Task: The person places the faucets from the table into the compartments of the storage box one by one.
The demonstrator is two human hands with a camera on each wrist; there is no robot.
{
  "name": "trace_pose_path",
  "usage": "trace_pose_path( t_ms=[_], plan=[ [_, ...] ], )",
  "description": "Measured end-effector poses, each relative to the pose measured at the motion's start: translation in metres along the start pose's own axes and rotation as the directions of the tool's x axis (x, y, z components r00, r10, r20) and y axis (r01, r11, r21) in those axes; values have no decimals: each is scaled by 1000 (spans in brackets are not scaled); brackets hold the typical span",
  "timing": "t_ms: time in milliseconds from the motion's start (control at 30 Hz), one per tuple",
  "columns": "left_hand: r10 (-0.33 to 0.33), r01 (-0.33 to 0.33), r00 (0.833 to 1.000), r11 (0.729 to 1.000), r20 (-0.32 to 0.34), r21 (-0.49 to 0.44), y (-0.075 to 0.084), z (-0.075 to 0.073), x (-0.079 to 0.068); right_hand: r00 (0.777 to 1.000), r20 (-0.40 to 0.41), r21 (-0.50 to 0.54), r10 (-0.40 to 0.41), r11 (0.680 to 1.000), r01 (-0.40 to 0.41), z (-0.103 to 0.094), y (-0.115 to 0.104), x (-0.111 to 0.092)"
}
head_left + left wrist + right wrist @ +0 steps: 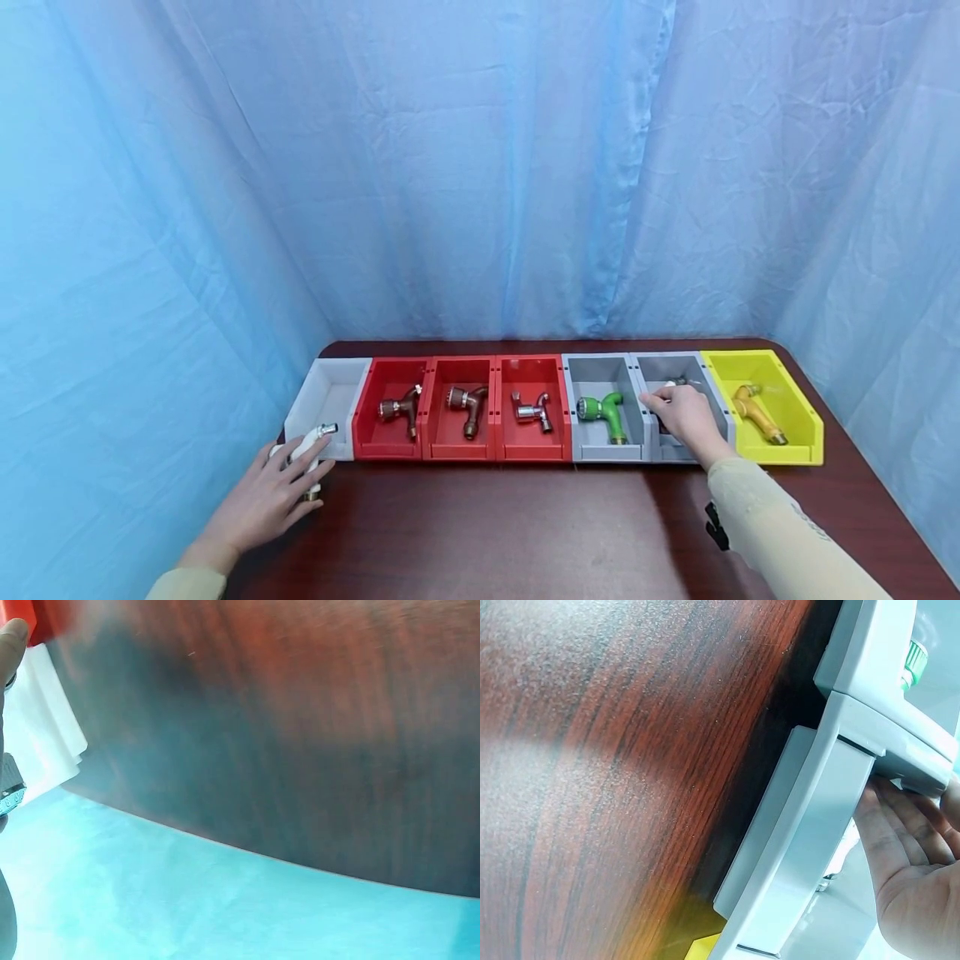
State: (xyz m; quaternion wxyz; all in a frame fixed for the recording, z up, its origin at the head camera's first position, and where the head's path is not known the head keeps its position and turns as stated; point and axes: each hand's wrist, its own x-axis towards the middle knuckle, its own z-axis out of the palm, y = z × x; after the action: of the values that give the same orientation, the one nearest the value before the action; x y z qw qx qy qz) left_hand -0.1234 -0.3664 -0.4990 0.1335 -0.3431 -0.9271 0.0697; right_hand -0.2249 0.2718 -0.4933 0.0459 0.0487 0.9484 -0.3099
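My left hand (262, 498) holds a white tap (309, 442) with a metal end at the front of the white bin (347, 379), fingers spread around it. Only part of that hand shows at the left wrist view's edge, beside a grey ribbed knob (10, 784). My right hand (686, 417) grips the side wall of the right-hand grey bin (660, 365), next to the other grey bin (600, 367). In the right wrist view the fingers (907, 832) are inside the bin against this wall. A white piece with a metal end (844, 851) lies there, mostly hidden.
Brown taps (405, 408) lie in two red bins (390, 367), and a chrome tap (534, 412) in a third. A green tap (606, 412) is in the left grey bin. The yellow bin (804, 425) holds a yellow tap (756, 414). Blue curtains (480, 167) surround the dark table (495, 533).
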Motion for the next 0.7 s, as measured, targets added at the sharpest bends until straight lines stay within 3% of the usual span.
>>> trace_pose_path(
  t_ms=[233,467,700],
  plan=[
    [-24,24,1000,1000,-6,7,-14,2,14,1000,1,-5,0,1000,0,0,-1,0],
    [-14,16,998,999,-59,30,-28,4,30,1000,3,2,8,1000,-8,1,-1,0],
    [-83,81,996,994,28,76,-33,2,45,1000,1,10,8,1000,-8,1,0,0]
  ],
)
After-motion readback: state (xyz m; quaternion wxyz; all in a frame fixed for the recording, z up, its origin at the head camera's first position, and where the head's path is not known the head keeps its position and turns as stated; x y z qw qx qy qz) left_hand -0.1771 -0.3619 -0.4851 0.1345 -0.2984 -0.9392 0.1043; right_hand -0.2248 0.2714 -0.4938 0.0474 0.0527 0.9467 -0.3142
